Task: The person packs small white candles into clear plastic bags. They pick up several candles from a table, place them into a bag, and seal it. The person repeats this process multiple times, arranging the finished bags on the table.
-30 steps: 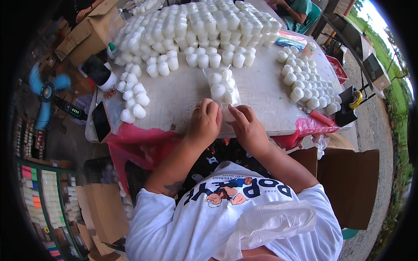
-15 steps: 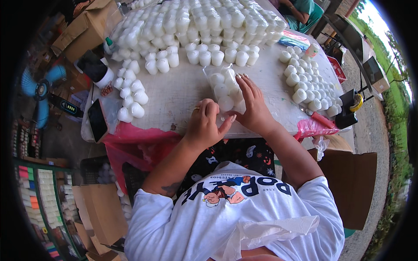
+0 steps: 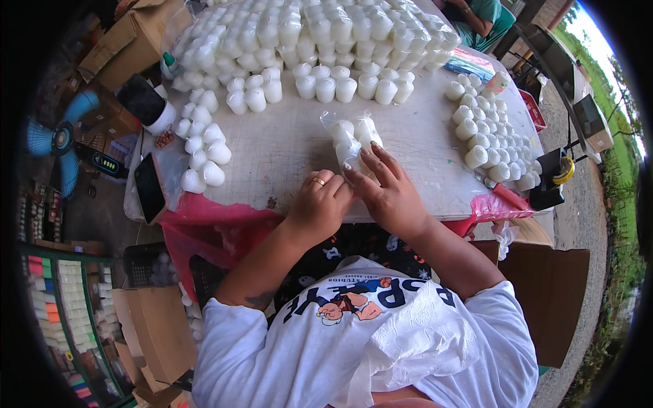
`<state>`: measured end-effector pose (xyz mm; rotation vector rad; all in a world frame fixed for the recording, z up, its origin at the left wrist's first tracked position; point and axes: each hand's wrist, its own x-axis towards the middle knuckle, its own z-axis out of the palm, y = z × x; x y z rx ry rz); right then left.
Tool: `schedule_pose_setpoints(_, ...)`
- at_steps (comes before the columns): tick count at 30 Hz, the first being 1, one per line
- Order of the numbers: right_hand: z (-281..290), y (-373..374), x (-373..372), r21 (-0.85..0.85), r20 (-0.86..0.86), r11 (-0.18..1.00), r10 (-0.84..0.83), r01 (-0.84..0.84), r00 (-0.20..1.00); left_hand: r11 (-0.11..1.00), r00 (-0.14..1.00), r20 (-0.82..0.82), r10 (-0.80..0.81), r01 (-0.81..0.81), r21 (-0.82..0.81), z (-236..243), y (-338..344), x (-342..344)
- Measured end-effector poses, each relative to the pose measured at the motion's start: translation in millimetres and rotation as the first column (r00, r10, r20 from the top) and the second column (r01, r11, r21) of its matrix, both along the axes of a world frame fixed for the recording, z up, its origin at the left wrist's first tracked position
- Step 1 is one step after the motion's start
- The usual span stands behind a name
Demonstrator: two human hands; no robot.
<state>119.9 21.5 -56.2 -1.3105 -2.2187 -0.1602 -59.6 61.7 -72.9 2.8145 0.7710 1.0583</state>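
Note:
A clear plastic bag of white votive candles (image 3: 345, 130) lies on the table in front of me. My left hand (image 3: 318, 207) is closed at the bag's near end, its fingers curled inward; the bit of plastic they grip is mostly hidden. My right hand (image 3: 393, 197) holds the bag's near right side, with some fingers laid over the candles and the others bent close to my left hand. The bag's far end stands loose and crinkled.
Bagged candles (image 3: 306, 30) are piled at the table's far side, with small groups of loose candles (image 3: 325, 87) before them. More candles stand left and right (image 3: 486, 129). A phone (image 3: 150, 188), pink plastic (image 3: 218, 228), a tape dispenser (image 3: 547, 183) and a fan (image 3: 62, 139) are around. Another person sits far right.
Both hands and the bag have shifted toward me. My right hand has moved from the bag's right side down to its near end, closer to my left hand.

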Motion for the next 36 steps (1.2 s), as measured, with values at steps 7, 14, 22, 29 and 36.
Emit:
schedule_pose_setpoints(7, -10, -2, -2, 0.051, -0.085, 0.998, 0.031, -0.027, 0.996, 0.995, 0.996, 0.026, -0.081, 0.082, -0.061, -1, -3, -6)
schedule_pose_setpoints(14, -18, -21, 22, -0.051, -0.348, 0.981, -0.192, 0.186, 0.918, 0.985, 0.978, 0.141, 0.152, -0.139, -0.103, 12, -14, -9)
schedule_pose_setpoints(22, -15, -41, 20, 0.009, -0.358, 0.982, -0.174, 0.189, 0.917, 0.973, 0.975, 0.149, 0.167, -0.139, -0.185, 10, -16, 2)
schedule_pose_setpoints(29, -23, -44, 16, 0.047, -0.398, 0.99, -0.105, 0.135, 0.911, 0.971, 0.973, 0.094, 0.208, -0.195, -0.136, 8, -14, 10)
schedule_pose_setpoints(36, -20, -23, 23, -0.044, -0.104, 0.977, -0.21, 0.206, 0.972, 0.991, 0.983, -0.119, 0.137, -0.135, 0.017, 21, -4, 39)
